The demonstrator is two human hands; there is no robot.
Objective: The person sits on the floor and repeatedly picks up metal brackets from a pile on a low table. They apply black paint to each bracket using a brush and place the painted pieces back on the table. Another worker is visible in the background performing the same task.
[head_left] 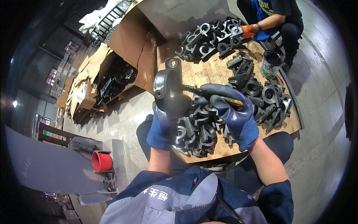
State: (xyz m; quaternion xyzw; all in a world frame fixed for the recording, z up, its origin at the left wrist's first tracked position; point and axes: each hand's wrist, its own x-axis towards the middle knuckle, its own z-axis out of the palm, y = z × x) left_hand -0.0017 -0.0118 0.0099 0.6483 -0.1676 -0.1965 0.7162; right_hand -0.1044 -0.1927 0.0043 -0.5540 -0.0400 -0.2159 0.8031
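Note:
Upright in front of me is a glossy black metal bracket point(164, 84) with a curved body and a holed lug on top. My left hand point(161, 127), in a blue coated glove, grips it from below; its fingers are partly hidden behind the bracket. My right hand point(236, 114), gloved alike, is closed around a slim brush point(235, 102) with a yellow-brown handle. The brush's dark tip points left and reaches the bracket's right side. Below both hands, several similar metal brackets point(199, 130) lie piled on a wooden board.
More brackets point(257, 87) lie on the wooden board point(199, 76) to the right and far side. A can with black contents point(270, 63) stands at its right edge. Beyond, a co-worker's orange-gloved hand point(247, 31) touches a bracket. At left are a cardboard box point(128, 41) and a red bucket point(101, 161).

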